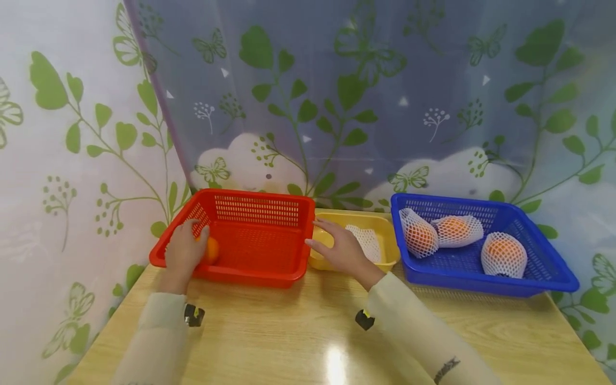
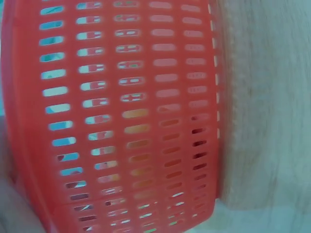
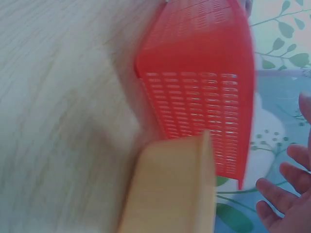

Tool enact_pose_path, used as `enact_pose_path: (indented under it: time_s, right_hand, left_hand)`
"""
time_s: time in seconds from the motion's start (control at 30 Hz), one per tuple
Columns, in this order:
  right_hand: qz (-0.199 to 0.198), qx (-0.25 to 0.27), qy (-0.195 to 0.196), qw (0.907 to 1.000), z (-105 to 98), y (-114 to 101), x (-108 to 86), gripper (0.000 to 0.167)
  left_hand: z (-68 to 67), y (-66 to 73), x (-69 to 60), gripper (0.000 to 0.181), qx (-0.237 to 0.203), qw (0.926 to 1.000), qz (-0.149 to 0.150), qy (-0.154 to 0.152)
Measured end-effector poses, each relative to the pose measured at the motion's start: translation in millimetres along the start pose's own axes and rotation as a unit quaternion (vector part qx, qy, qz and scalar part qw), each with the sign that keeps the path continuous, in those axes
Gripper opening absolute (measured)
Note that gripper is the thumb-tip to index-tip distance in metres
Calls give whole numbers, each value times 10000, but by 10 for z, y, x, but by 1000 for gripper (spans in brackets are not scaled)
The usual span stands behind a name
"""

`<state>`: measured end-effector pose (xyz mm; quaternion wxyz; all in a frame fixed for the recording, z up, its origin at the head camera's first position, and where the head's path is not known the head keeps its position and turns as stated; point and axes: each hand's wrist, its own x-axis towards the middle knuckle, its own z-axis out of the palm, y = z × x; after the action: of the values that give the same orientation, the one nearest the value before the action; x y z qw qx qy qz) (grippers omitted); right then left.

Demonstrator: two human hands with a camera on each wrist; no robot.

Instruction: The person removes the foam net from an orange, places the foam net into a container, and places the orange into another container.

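Note:
An orange (image 1: 210, 251) lies low at the left end of the red basket (image 1: 260, 277), partly hidden by my left hand (image 1: 184, 250). That hand reaches over the near rim, its thumb against the fruit and its fingers curled on the far side. Through the slots in the left wrist view, orange colour shows near the basket floor. My right hand (image 1: 344, 248) hovers above the left part of the yellow basin (image 1: 389, 240), fingers spread and holding nothing. Inside that basin lies a white foam net (image 1: 364, 241).
At the right stands a blue basket (image 1: 476, 283) with oranges in white foam nets, among them one netted orange (image 1: 503, 255) near its front. All the containers stand along the back of the wooden table (image 1: 269, 331), before a patterned curtain (image 1: 308, 107).

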<state>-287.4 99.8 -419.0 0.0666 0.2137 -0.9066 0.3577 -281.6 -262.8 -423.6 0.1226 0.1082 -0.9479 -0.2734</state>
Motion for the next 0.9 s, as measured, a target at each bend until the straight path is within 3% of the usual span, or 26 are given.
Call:
enact_pose_path:
  time_s: [0.17, 0.37, 0.47, 0.67, 0.9]
  right_hand:
    - [-49, 36, 254, 9997, -245, 40, -105, 61]
    - [26, -289, 176, 9994, -590, 136, -257, 68]
    - [52, -478, 146, 9987, -773, 204, -354, 70]
    - [449, -1060, 56, 9933, -1203, 349, -522, 78]
    - [1338, -1377, 87, 9814, -1694, 594, -684, 95]
  left_hand:
    - [-94, 180, -39, 57, -180, 9994, 162, 231]
    - [-148, 578, -195, 56, -494, 9926, 983, 514]
    - [-133, 798, -296, 57, -570, 9884, 1352, 402]
    - [25, 1235, -488, 62, -703, 9810, 1808, 26]
    - [365, 1723, -632, 67, -816, 9705, 2214, -492]
